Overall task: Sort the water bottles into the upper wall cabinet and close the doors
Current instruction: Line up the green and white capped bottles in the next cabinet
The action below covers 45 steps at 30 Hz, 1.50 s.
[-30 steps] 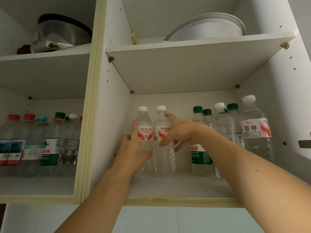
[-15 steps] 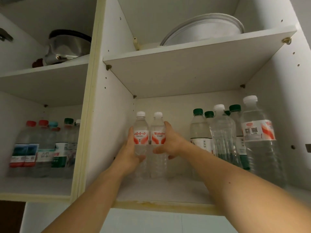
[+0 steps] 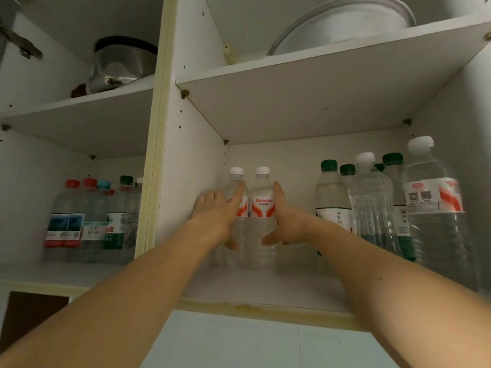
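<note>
Two small white-capped water bottles with red labels stand side by side at the back left of the right cabinet compartment (image 3: 265,290). My left hand (image 3: 215,219) wraps the left bottle (image 3: 235,179) from its left side, with a finger across the label. My right hand (image 3: 289,224) presses the right side of the right bottle (image 3: 262,205), thumb pointing up. Both bottles are upright and touching each other. The lower part of the left bottle is hidden by my hand.
To the right stand a green-capped bottle (image 3: 330,197), a tall clear bottle (image 3: 372,203) and a large red-labelled bottle (image 3: 435,208). Several bottles (image 3: 87,221) fill the left compartment. A steel pot (image 3: 122,65) and a white basin (image 3: 342,25) sit on the upper shelves.
Both hands have pushed the two bottles deeper toward the back left corner. My fingers have spread out more over them. The view has tilted upward and closer.
</note>
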Each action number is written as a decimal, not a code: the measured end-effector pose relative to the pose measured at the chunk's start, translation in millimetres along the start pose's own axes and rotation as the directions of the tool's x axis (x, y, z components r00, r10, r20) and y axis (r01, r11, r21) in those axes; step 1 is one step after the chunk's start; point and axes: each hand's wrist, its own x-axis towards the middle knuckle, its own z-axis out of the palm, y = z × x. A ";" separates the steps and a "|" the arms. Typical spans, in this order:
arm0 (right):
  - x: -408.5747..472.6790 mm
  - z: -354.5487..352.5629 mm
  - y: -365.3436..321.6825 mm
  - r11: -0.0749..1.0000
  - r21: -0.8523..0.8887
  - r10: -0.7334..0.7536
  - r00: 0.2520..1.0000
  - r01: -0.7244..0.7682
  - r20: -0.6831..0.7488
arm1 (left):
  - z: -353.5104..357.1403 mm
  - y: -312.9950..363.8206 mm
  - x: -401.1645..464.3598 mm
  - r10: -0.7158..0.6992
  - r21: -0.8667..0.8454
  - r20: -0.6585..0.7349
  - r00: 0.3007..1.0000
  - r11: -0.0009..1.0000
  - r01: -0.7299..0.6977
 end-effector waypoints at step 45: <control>59.5 8.3 18.9 0.459 -0.887 -0.130 0.983 -0.053 -0.126 | 38.5 9.8 36.4 -0.124 0.640 0.058 0.991 0.766 0.058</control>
